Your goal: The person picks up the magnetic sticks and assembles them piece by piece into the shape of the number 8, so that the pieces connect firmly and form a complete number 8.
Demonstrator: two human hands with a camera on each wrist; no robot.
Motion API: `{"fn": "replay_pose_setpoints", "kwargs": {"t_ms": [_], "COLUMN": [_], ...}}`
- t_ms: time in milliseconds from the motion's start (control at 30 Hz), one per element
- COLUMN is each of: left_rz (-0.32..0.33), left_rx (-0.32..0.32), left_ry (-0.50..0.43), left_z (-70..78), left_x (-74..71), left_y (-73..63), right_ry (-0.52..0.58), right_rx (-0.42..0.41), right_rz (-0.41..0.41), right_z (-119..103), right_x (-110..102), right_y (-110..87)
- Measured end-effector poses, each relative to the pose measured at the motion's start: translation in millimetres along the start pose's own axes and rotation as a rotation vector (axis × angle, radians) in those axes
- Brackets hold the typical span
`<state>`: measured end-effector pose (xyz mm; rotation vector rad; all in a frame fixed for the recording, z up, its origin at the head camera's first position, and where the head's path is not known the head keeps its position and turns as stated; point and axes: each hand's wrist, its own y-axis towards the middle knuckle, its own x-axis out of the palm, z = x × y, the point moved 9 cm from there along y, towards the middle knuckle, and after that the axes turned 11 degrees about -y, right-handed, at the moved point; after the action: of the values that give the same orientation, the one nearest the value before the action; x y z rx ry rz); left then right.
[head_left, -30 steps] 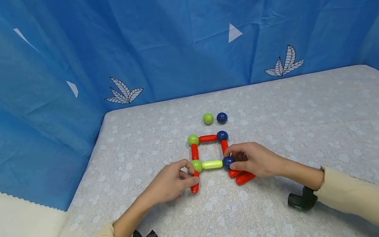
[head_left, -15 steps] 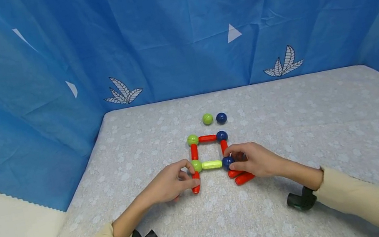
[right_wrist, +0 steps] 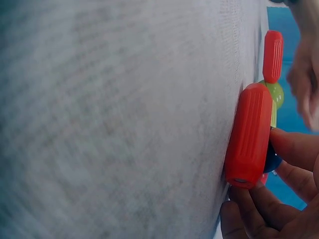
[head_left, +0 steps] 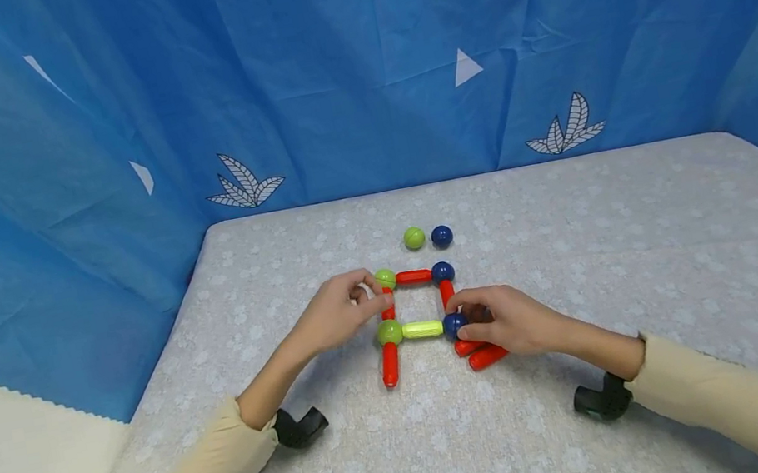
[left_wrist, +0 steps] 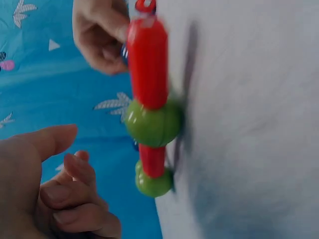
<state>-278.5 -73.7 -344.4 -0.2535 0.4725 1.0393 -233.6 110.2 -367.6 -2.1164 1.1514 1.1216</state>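
Observation:
On the table lies a square of toy building rods and balls. Its near side is a lime rod [head_left: 423, 330] between a green ball [head_left: 390, 333] and a dark blue ball [head_left: 453, 326]. My right hand [head_left: 515, 320] pinches that blue ball between thumb and fingers. A red rod [head_left: 390, 365] sticks out from the green ball toward me. My left hand [head_left: 338, 313] hovers by the square's left side, partly covering the red rod there; in the left wrist view its loosely bent fingers [left_wrist: 75, 194] have nothing between them. Two red rods, the nearer one [head_left: 487, 357] plainer, lie under my right hand.
Behind the square sit a loose green ball [head_left: 413, 238] and a loose blue ball [head_left: 442, 236]. The far corners are a green ball and a blue ball [head_left: 442, 273] joined by a red rod [head_left: 414, 277]. A blue curtain [head_left: 349, 64] hangs behind the table.
My left hand has let go of the red rod at the near left and moved away from me, up beside the square's left side. My right hand stays on the blue ball.

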Motion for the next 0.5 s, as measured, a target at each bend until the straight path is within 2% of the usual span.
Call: {"fn": "replay_pose_setpoints", "kwargs": {"t_ms": [100,200,367,500], "left_rz": [0.065,0.091,0.058,0.008], "left_rx": [0.037,0.036,-0.031,-0.092], "left_ry": [0.045,0.114,0.212,0.26], "left_z": [8.8,11.6,8.8,4.8], "left_x": [-8.7,-9.7,1.3,10.6], "left_y": [28.2,57.1,97.7,115.7], "right_ry": [0.005,0.01,0.013,0.014], "right_rx": [-0.004,-0.008,0.002,0.003], "right_rz": [-0.001,-0.004,-0.008,-0.009], "right_z": [0.6,0.6,1.8,2.3], "right_x": [-0.2,-0.1,0.2,0.9], "right_y": [-0.3,-0.4,-0.6,0.0]}}
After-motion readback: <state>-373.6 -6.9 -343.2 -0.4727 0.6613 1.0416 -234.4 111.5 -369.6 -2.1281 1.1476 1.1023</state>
